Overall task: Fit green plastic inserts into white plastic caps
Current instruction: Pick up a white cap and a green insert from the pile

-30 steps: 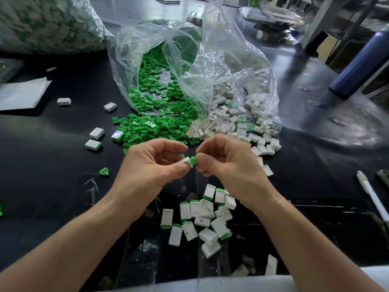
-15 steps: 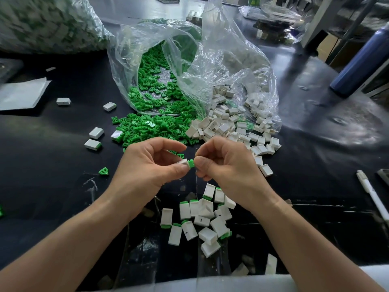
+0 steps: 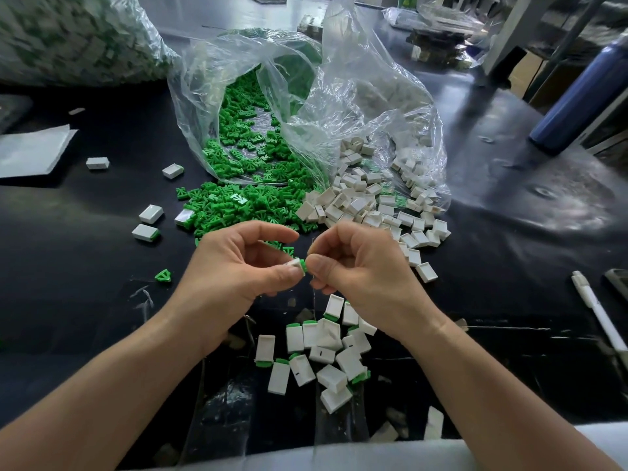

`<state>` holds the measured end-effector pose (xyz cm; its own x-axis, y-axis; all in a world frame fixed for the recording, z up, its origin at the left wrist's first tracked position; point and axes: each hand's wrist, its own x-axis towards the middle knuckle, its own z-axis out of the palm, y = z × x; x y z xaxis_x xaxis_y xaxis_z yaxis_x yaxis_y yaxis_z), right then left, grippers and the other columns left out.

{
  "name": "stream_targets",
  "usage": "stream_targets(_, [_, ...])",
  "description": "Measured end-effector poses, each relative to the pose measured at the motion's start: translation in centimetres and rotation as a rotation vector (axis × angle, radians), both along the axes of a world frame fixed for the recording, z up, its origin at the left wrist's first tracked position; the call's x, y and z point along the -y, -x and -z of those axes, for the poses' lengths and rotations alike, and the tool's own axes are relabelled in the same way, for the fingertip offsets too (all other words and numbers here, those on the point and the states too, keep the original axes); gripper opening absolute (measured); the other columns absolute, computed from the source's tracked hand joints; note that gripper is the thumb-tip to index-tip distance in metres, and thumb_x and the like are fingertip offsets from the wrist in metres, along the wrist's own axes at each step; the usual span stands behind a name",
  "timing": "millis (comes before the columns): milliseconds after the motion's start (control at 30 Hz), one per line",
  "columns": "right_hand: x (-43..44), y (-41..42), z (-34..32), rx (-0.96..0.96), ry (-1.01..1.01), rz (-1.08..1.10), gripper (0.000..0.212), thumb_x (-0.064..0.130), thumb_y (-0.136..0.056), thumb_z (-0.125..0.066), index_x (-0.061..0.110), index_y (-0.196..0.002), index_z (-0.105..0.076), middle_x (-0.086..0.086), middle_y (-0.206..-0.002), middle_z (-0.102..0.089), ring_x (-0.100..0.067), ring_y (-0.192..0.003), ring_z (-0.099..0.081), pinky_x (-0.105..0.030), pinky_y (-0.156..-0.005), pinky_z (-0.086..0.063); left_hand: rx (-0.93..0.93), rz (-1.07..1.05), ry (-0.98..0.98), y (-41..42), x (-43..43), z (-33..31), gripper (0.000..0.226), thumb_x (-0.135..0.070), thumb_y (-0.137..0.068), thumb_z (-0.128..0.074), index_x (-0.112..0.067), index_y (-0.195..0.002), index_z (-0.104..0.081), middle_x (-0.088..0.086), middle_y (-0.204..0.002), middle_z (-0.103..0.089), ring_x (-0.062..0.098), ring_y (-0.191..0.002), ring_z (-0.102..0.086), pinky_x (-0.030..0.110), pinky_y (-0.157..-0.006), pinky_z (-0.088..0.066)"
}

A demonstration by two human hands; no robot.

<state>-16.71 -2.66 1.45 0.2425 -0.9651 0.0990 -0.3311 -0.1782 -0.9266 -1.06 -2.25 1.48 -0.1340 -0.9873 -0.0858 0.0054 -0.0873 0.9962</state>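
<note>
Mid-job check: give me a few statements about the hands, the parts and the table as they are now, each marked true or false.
1. The left hand pinches a white cap with a green insert at its end. True.
2. The right hand lies flat on the table. False: it is raised, with its fingers curled at the green insert.
3. A clear bag spills loose green inserts onto the table. True.
4. The assembled pieces are piled beyond the bag. False: they lie near the person, below the hands.
5. A white pen lies left of the hands. False: it lies at the right.
</note>
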Motion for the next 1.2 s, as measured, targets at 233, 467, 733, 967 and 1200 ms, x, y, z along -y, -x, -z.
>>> stream_targets(233, [0.1,0.3,-0.1,0.009,-0.087,-0.030,0.016,0.012,-0.090,-0.056,0.022,-0.077,-0.060,0.004,-0.067,-0.065,-0.006,-0.057,-0.062,-0.017,-0.055,-0.049,-0.028,0.003,0.017,0.0,0.1,-0.1,0.039,-0.017,-0.048,-0.072,-0.017,-0.087,-0.068,0.002,-0.062,-0.067,0.009,-0.054,-0.059,0.016,-0.048,-0.047])
stream_targets(467, [-0.3,0.0,-0.2,-0.315,0.079,-0.071,0.027,0.021,-0.094,-0.047,0.016,-0.069,-0.050,-0.004,-0.063,-0.056,-0.024,-0.061,-0.053,-0.043,-0.061,-0.046,0.002,0.010,0.027,-0.2,0.2,0.0,0.040,-0.020,-0.047,-0.073,-0.019,-0.087,-0.069,0.002,-0.064,-0.068,0.008,-0.056,-0.062,0.016,-0.051,-0.049])
stream_targets(733, [-0.8,0.1,-0.9,-0.555,0.257,-0.213,0.021,0.015,-0.094,-0.048,0.012,-0.073,-0.051,0.002,-0.067,-0.050,-0.021,-0.066,-0.049,-0.037,-0.063,-0.036,0.161,0.103,0.190,-0.9,-0.3,-0.4,0.045,-0.011,-0.056,-0.077,-0.027,-0.096,-0.065,0.001,-0.065,-0.070,0.010,-0.058,-0.064,0.022,-0.061,-0.054])
stream_targets(967, [-0.7,-0.1,-0.7,-0.704,0.353,-0.310,0.018,0.012,-0.092,-0.047,0.010,-0.074,-0.045,0.001,-0.068,-0.044,-0.022,-0.062,-0.043,-0.036,-0.057,-0.034,0.279,0.136,0.256,-0.8,-0.7,-0.1,0.052,0.002,-0.063,-0.079,-0.033,-0.098,-0.063,-0.001,-0.065,-0.070,0.011,-0.057,-0.063,0.023,-0.058,-0.053])
stream_targets(1200, [-0.3,0.5,-0.8,0.013,-0.034,-0.109,0.038,0.048,-0.084,-0.041,0.019,-0.063,-0.054,0.007,-0.053,-0.053,-0.003,-0.049,-0.048,-0.018,-0.047,-0.039,-0.115,0.061,0.097,-0.1,-0.3,-0.6,0.050,-0.022,-0.046,-0.075,-0.022,-0.095,-0.066,0.001,-0.063,-0.068,0.007,-0.057,-0.063,0.015,-0.053,-0.049])
